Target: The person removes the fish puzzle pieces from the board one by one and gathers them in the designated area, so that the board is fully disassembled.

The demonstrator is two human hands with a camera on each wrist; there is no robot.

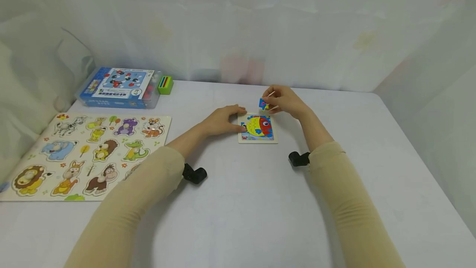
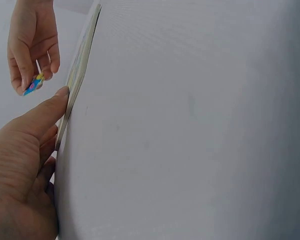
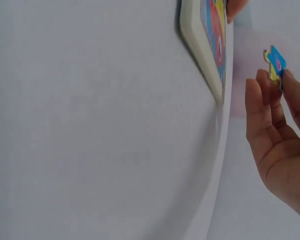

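A small square fish puzzle board (image 1: 259,129) lies on the table, its picture showing a yellow body and a red head. My left hand (image 1: 220,121) holds the board by its left side, the thumb (image 2: 60,97) on its edge and the index finger at the far left corner. Above the board's far edge, my right hand (image 1: 284,100) pinches a blue puzzle piece (image 3: 276,62) with yellow and pink on it between thumb and fingers. The piece is raised off the board and tilted. Part of the board's left side is hidden by the left hand.
A large animal peg puzzle (image 1: 83,150) lies on the left, partly behind the left sleeve. Behind it stands a clear plastic box (image 1: 119,88) with a blue label, and beside that a green block (image 1: 165,85) with coloured stripes. White cloth hangs behind the table.
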